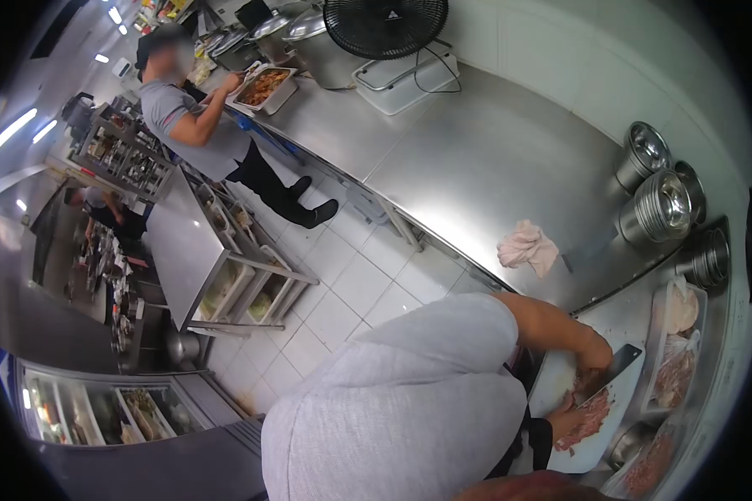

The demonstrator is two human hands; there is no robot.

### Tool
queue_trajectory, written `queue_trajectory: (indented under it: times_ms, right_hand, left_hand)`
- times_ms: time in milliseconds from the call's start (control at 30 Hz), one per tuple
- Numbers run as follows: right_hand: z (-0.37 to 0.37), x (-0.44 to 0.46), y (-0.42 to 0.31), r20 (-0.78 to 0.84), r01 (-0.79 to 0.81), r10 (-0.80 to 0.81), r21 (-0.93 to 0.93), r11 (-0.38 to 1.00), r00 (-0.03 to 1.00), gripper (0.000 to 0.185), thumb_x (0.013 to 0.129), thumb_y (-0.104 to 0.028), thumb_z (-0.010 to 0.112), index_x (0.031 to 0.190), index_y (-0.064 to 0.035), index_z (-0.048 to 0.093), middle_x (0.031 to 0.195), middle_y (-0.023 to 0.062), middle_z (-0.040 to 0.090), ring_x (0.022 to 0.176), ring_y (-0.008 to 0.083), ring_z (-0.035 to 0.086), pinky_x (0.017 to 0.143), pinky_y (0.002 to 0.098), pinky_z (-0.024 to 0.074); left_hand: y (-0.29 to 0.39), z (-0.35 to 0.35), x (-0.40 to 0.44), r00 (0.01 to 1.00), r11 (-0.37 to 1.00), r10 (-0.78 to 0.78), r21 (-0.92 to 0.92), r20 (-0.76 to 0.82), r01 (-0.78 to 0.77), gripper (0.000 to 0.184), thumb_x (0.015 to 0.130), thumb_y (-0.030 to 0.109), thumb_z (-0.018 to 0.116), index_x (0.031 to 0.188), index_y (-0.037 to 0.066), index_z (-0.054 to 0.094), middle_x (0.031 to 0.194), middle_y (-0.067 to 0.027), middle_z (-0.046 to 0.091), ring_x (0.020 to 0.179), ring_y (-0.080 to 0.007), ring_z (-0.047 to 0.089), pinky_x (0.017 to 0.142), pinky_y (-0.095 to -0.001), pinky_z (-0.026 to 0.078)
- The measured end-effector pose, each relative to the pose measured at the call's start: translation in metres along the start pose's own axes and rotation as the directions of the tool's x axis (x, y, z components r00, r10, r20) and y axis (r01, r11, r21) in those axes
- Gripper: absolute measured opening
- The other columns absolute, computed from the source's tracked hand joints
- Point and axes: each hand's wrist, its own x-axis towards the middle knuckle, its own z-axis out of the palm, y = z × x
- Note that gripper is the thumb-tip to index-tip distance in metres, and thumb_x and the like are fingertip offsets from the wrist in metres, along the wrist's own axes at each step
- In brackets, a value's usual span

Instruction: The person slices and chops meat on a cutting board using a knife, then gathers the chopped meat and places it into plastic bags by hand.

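Observation:
On a white cutting board (618, 409), my right hand (565, 419) grips a broad-bladed knife (617, 367) by its handle end, and the blade points away toward the board's far corner. My left hand (591, 357) bends down over the board beside the blade, its curled fingers on a piece of raw meat partly hidden by the hand and blade. Chopped raw meat (589, 420) lies in a loose pile beside the knife, close to my right hand. My grey sleeve and shoulder (409, 384) fill the lower middle of the view.
Clear containers of bagged meat (673, 371) line the board's far side, near a metal bowl (631, 442). Stacked steel pots (656, 209) and a pink cloth (528, 247) rest on the steel counter (476, 167). A co-worker (196, 117) stands by a food tray (266, 89).

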Motion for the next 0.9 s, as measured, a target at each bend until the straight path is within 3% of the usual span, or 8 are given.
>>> queue_trajectory:
  times_ms: [167,333,433,500,567,600,667,900]
  right_hand:
    - [-0.046,0.015,-0.024,-0.113,0.456,-0.495,-0.259,0.851,0.861,0.064,0.109,-0.023,0.062,0.158,0.0113,0.039,0.145,0.0365,0.059,0.129,0.0506,0.062,0.108,0.0522,0.0472]
    - [-0.055,0.010,-0.033,0.222,0.016,0.032,-0.213,0.977,0.975,0.065,0.108,-0.026,0.063,0.159,0.0088,0.040,0.149,0.0358,0.058,0.134,0.0502,0.059,0.113,0.0512,0.0450]
    - [-0.025,0.005,-0.031,-0.180,0.343,-0.367,-0.152,0.927,0.913,0.055,0.109,-0.031,0.063,0.153,0.0022,0.054,0.140,0.0348,0.065,0.124,0.0503,0.065,0.107,0.0514,0.0494]
    - [-0.025,-0.003,-0.034,0.049,0.068,-0.075,0.115,0.991,0.996,0.045,0.110,-0.030,0.062,0.142,0.0028,0.062,0.126,0.0362,0.069,0.113,0.0509,0.067,0.099,0.0542,0.0510]
    - [-0.013,-0.013,-0.025,-0.054,0.108,-0.100,0.182,0.977,0.994,0.038,0.110,-0.026,0.062,0.130,0.0060,0.066,0.113,0.0368,0.071,0.106,0.0512,0.069,0.093,0.0564,0.0522]
    - [-0.044,-0.004,-0.051,0.279,-0.163,0.092,0.245,0.956,0.956,0.040,0.110,-0.027,0.062,0.130,0.0071,0.064,0.112,0.0369,0.072,0.106,0.0534,0.070,0.091,0.0570,0.0532]
    - [-0.067,0.000,-0.067,0.315,-0.264,0.203,0.166,0.950,0.927,0.042,0.109,-0.031,0.063,0.129,0.0056,0.063,0.112,0.0381,0.072,0.108,0.0553,0.070,0.090,0.0587,0.0544]
    - [-0.082,-0.011,-0.068,0.213,-0.313,0.279,0.149,0.938,0.937,0.038,0.109,-0.029,0.062,0.125,0.0050,0.054,0.099,0.0314,0.074,0.097,0.0526,0.071,0.084,0.0583,0.0548]
  left_hand:
    - [0.021,-0.030,-0.022,0.997,0.999,-0.034,-0.018,-0.066,0.032,0.031,0.087,0.033,0.078,0.099,0.005,0.083,0.112,-0.0176,0.074,0.106,-0.0374,0.073,0.093,-0.0484,0.058]
    - [0.005,-0.006,-0.008,0.998,0.999,-0.022,-0.031,-0.062,0.020,0.037,0.082,0.038,0.083,0.099,0.005,0.082,0.110,-0.0166,0.073,0.104,-0.0381,0.073,0.091,-0.0479,0.058]
    - [-0.009,0.014,0.003,0.998,0.996,0.002,-0.088,-0.059,-0.007,0.041,0.078,0.042,0.085,0.098,0.006,0.082,0.098,-0.0156,0.076,0.097,-0.0348,0.074,0.085,-0.0479,0.058]
    - [-0.037,0.051,0.009,0.912,0.866,0.260,-0.342,-0.316,-0.366,0.029,0.085,0.039,0.081,0.090,0.011,0.083,0.095,-0.0116,0.078,0.088,-0.0312,0.071,0.081,-0.0452,0.056]
    - [-0.005,0.000,-0.024,0.923,0.885,0.246,-0.321,-0.295,-0.338,0.021,0.089,0.033,0.078,0.095,0.014,0.085,0.096,-0.0088,0.078,0.092,-0.0319,0.069,0.084,-0.0449,0.054]
    - [0.011,-0.023,-0.039,0.946,0.895,0.186,-0.352,-0.265,-0.275,0.020,0.091,0.031,0.076,0.096,0.013,0.085,0.099,-0.0096,0.078,0.096,-0.0335,0.069,0.088,-0.0448,0.055]
    - [0.025,-0.045,-0.054,0.960,0.943,0.092,-0.288,-0.263,-0.169,0.023,0.091,0.017,0.075,0.111,0.010,0.084,0.117,-0.0124,0.079,0.111,-0.0347,0.072,0.105,-0.0444,0.056]
    - [0.023,-0.064,-0.086,0.957,0.914,-0.189,-0.397,-0.221,0.089,0.027,0.085,0.000,0.084,0.111,0.002,0.079,0.122,-0.0146,0.076,0.112,-0.0342,0.074,0.098,-0.0398,0.058]
